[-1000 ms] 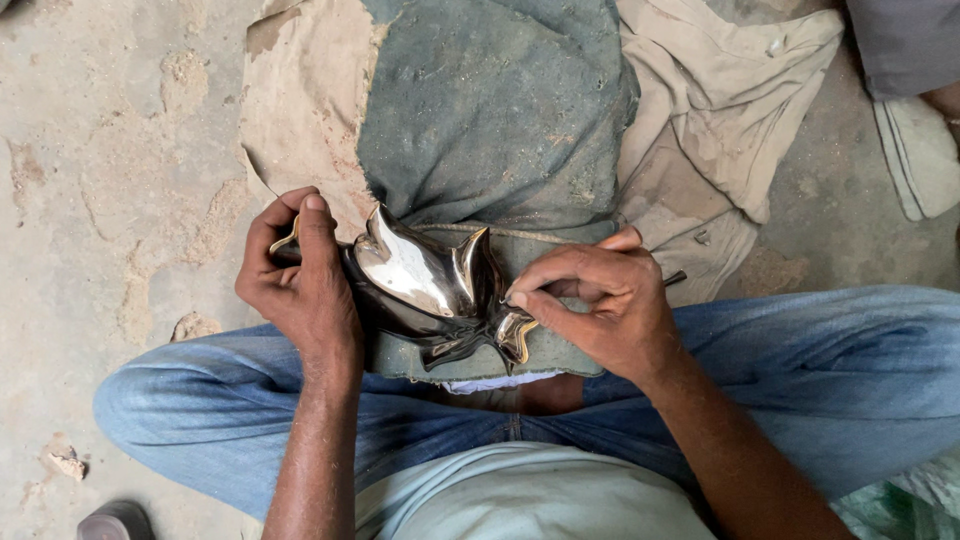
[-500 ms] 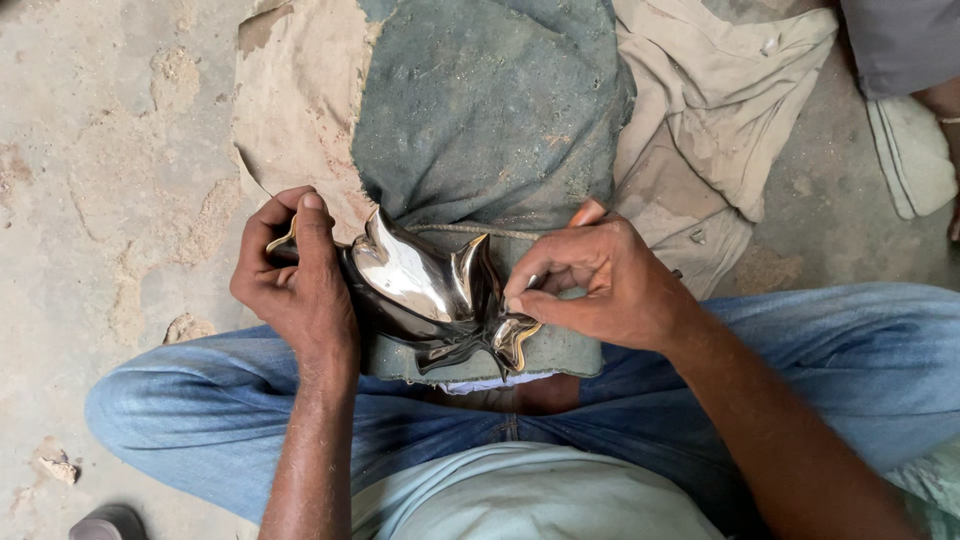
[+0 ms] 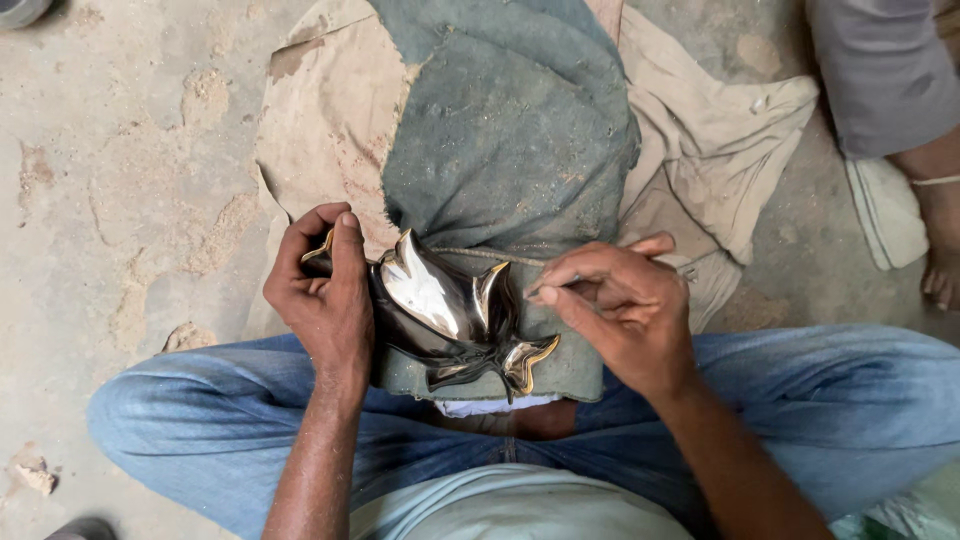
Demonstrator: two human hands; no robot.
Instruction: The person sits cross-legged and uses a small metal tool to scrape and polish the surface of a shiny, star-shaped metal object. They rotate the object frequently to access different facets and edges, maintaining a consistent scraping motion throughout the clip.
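Head view: a person sits cross-legged on a dusty concrete floor, knees in blue jeans spread to left and right, with a shiny metal leaf-shaped dish resting near the body between the legs. The dish is polished, dark and mirror-like, with pointed lobes whose edges look brassy; it lies on the near end of a grey-green cloth pad that runs away toward the far side. Under the pad lies a tan, sandy cloth, spreading out to left and right.

The left hand is curled closed around the dish's left edge, thumb and fingers wrapped over a brassy tip that shows just above the knuckles. The right hand sits just right of the dish, fingers drawn together in a pinch with the fingertips pointing left, close to the upper right lobe. It seems to pinch something thin, but what it is cannot be told; whether the fingertips touch the metal is also unclear.

At the far right edge, another person's grey trouser leg and bare foot show, beside a pale sandal. A small stone lies on the floor at the near left.
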